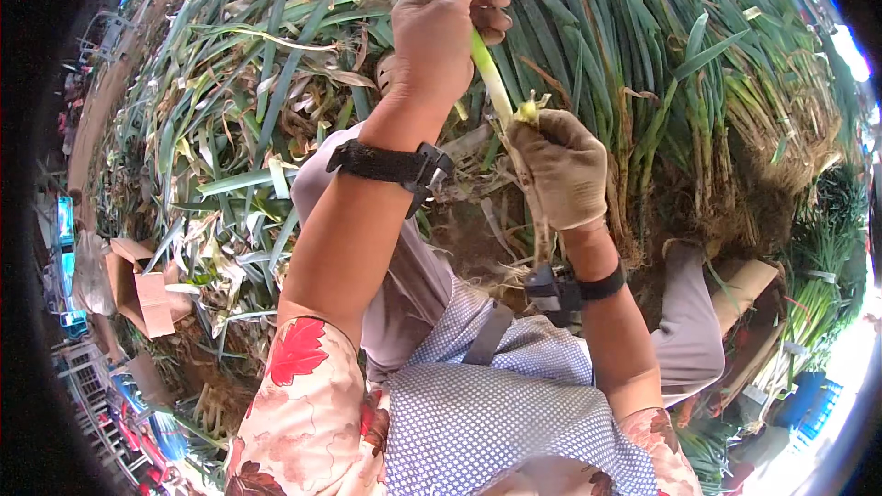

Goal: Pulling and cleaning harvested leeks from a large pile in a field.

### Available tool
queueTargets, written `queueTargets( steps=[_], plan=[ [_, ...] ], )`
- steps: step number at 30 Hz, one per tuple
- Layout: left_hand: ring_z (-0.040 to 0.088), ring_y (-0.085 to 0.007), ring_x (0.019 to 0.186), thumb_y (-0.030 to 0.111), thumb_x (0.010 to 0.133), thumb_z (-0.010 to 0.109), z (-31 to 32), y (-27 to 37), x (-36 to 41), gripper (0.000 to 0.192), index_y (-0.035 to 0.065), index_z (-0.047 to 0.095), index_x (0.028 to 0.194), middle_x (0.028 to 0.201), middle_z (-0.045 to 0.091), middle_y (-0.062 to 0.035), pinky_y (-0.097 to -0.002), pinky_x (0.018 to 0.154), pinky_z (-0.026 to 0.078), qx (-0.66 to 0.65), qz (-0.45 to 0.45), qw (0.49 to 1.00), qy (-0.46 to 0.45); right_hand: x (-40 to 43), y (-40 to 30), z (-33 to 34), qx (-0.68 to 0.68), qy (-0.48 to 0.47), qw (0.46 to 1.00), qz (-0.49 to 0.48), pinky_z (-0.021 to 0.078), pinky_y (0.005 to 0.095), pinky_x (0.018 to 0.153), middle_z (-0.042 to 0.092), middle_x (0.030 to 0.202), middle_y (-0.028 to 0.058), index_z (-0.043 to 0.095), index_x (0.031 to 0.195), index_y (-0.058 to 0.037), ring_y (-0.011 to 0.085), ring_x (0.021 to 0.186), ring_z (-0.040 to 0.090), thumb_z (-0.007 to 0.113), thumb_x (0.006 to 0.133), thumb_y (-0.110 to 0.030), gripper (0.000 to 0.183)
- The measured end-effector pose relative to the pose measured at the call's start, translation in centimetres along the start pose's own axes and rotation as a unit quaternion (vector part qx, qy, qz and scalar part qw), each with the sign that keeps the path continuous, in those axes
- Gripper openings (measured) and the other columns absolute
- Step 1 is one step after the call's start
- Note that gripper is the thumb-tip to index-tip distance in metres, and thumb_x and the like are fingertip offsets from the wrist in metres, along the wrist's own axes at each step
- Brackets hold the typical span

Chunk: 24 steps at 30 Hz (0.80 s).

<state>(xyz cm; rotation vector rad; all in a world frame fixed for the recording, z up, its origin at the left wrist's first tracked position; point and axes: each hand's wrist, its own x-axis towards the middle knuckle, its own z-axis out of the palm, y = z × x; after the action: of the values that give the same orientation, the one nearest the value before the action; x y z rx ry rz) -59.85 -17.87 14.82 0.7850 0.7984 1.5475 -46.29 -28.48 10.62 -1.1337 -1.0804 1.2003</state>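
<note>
A long green onion stalk, likely a Chinese leek-type scallion, slants down in front of me. My left hand is closed around its green upper part. At its pale lower part, my right hand, in a tan work glove, has its fingers closed. A small yellow-green scrap of leaf sheath sticks out between the gloved thumb and fingers. The lower end of the stalk is brown and soil-stained, with roots hanging near my right wrist. The glove hides part of the grip.
Unpeeled green onions with rooty ends lie heaped ahead and right. Stripped leaves pile up at the left. An open cardboard box stands at left, another cardboard piece beside my knee. A blue crate is at lower right.
</note>
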Motion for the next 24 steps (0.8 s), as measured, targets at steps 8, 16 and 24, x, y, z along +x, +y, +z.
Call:
queueTargets(
  steps=[8,16,24],
  plan=[
    [0.044,-0.013,0.047,0.018,0.092,0.055,-0.7,1.2,0.2,0.015,0.0036,0.058,0.093,0.068,0.057,-0.0079,-0.0272,0.045,0.037,0.053,0.05,0.994,0.08,-7.2,8.3,-9.1,-0.436,-0.184,0.866,-0.165,0.0502,0.0334,0.061,0.063,0.079,0.0134,0.063,0.085,-0.0047,0.0268,0.071,0.063,0.066,0.072,0.001,0.014],
    [0.042,-0.0122,0.047,0.016,0.092,0.055,-0.9,2.4,1.1,0.013,0.0042,0.058,0.093,0.068,0.055,-0.0069,-0.027,0.044,0.035,0.017,0.077,0.993,0.085,-9.4,10.4,-16.8,-0.657,-0.131,0.72,0.182,0.0466,0.0414,0.089,0.06,0.111,0.0217,0.05,0.124,-0.0026,0.0377,0.103,0.058,0.059,0.084,-0.033,0.052],
    [0.045,-0.0107,0.044,0.021,0.093,0.055,0.0,-0.1,1.2,0.02,0.0027,0.053,0.085,0.062,0.053,-0.0053,-0.0255,0.039,0.041,0.049,0.054,0.995,0.068,-6.9,0.2,-3.7,-0.088,-0.143,0.974,0.155,0.0448,0.021,0.069,0.06,0.095,0.003,0.051,0.12,0.0025,0.009,0.077,0.053,0.053,0.094,-0.022,0.036]
  ],
)
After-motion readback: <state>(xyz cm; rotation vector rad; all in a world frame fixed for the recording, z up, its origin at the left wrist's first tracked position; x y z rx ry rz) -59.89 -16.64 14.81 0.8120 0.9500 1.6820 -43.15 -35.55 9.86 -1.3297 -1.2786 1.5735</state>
